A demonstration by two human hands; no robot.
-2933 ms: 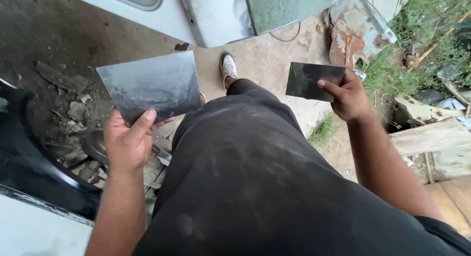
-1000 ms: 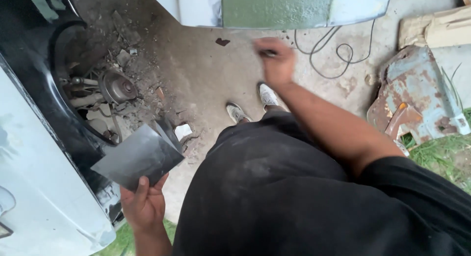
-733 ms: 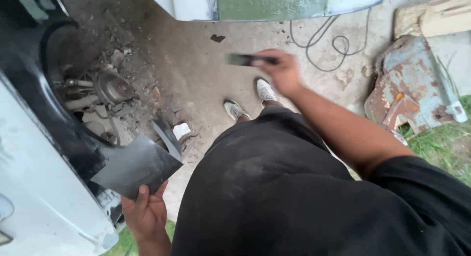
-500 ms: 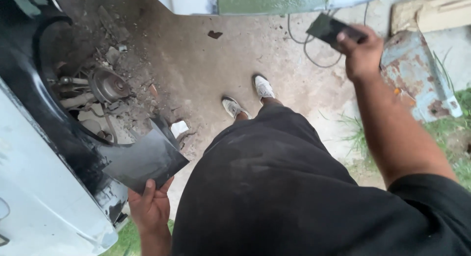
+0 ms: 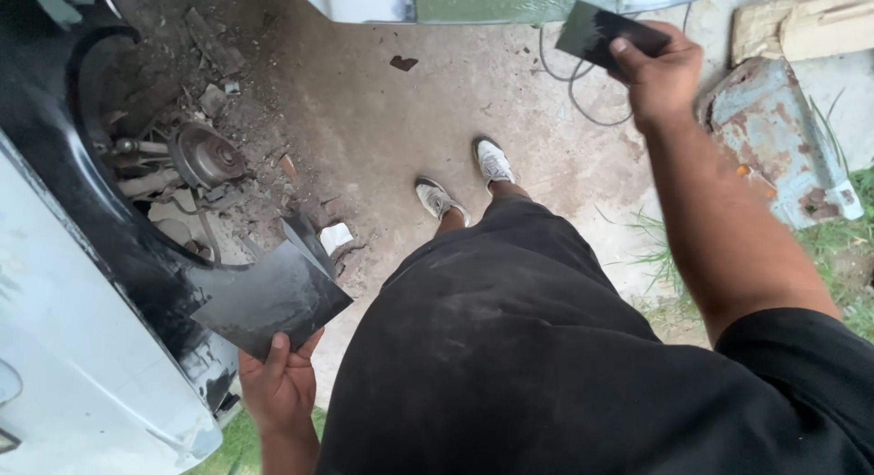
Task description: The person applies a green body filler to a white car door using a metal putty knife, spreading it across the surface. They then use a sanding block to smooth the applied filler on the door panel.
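A person stands on bare ground beside a car's wheel arch (image 5: 109, 211), a dark sheet in each of the hands.

The left hand (image 5: 278, 384) pinches the large sheet (image 5: 269, 298) low by the arch; the right hand (image 5: 665, 70) grips the small sheet (image 5: 592, 29), raised ahead.

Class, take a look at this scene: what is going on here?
A person stands on bare concrete beside a car's open wheel arch with no wheel fitted. The left hand holds a large dark sheet by its lower edge, near the arch. The right hand holds a smaller dark sheet raised out ahead.
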